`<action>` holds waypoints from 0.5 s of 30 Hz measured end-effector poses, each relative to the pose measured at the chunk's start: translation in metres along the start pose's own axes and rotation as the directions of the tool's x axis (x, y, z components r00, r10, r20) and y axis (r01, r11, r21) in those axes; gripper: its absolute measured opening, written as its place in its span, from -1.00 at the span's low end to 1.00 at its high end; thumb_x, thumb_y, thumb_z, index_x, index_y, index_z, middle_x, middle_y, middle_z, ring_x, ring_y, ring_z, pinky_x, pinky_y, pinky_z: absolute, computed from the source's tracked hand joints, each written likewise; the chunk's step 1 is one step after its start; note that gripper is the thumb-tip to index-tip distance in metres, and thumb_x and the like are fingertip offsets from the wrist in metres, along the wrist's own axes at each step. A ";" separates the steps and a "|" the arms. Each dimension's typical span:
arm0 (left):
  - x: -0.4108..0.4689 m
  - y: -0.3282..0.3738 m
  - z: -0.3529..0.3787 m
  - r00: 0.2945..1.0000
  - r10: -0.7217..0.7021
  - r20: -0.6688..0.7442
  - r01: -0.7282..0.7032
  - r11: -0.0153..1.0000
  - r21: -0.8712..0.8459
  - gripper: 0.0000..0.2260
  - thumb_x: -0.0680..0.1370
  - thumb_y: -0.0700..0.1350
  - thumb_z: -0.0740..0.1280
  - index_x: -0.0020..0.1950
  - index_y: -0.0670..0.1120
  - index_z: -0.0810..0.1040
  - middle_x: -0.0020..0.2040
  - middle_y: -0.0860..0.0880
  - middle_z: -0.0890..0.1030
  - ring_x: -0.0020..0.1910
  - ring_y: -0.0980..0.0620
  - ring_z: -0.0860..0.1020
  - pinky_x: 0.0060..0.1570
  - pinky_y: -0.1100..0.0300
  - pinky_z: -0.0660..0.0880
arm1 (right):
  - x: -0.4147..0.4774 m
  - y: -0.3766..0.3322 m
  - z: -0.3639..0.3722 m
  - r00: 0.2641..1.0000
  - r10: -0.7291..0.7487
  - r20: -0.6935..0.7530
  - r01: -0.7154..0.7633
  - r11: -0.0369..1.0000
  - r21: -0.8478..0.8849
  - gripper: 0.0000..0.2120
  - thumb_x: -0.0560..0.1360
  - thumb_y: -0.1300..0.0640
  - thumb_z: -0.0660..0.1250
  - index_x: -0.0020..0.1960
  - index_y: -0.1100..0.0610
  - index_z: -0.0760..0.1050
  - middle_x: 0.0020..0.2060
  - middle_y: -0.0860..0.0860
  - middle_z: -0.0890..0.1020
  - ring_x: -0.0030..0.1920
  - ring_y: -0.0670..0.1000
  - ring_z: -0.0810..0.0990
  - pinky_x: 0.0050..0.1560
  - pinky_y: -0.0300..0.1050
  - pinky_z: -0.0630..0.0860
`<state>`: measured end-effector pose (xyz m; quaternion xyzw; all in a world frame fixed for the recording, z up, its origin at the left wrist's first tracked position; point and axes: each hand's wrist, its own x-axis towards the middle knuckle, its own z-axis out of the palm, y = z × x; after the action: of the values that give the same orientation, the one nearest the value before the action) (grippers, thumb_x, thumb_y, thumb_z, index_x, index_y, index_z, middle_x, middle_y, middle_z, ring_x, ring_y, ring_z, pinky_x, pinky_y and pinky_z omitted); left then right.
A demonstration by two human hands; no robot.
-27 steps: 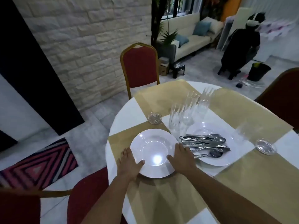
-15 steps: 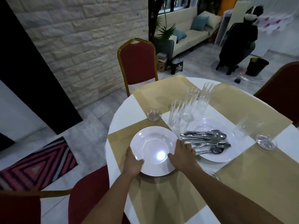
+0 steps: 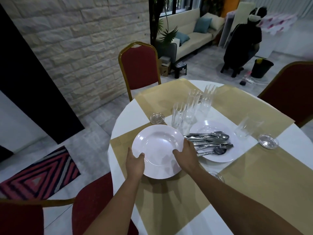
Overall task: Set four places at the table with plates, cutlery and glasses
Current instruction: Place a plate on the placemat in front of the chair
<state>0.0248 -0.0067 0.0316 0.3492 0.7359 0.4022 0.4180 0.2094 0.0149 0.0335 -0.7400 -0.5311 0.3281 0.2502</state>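
Your left hand (image 3: 135, 164) and right hand (image 3: 186, 156) grip opposite edges of the round white plate (image 3: 157, 148), thumbs on its rim. It is just left of the second white plate (image 3: 220, 157) heaped with steel cutlery (image 3: 210, 141), tall clear glasses (image 3: 178, 116) behind.

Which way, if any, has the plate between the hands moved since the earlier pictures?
Yes. Held by the left hand and right hand, the plate has risen off the placemat: its far rim now lies closer to the small glass dish.
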 end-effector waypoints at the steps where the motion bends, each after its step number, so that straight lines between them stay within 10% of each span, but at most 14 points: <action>1: -0.004 0.003 0.000 1.000 0.001 -0.009 -0.001 1.000 0.005 -0.49 0.57 -0.12 0.28 0.50 -0.02 0.26 0.38 -0.04 0.47 0.33 -0.12 0.45 0.32 -0.01 0.41 | -0.002 0.000 -0.005 1.000 -0.005 -0.007 0.005 1.000 0.012 -0.41 0.44 0.03 0.31 0.44 0.12 0.29 0.35 0.10 0.37 0.32 0.18 0.42 0.29 0.13 0.43; 15: -0.116 0.059 0.128 0.972 0.220 0.078 -0.228 0.966 0.125 -0.28 0.55 -0.08 0.36 0.58 -0.09 0.01 0.57 -0.05 0.16 0.52 -0.06 0.19 0.49 0.10 0.14 | -0.023 0.091 -0.145 0.979 0.014 -0.201 -0.011 1.000 0.015 -0.36 0.46 0.06 0.30 0.50 0.10 0.21 0.42 0.10 0.28 0.36 0.16 0.39 0.27 0.09 0.45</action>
<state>0.1968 -0.0418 0.0806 0.4697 0.7033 0.3855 0.3689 0.3698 -0.0387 0.0689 -0.7711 -0.4962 0.2566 0.3056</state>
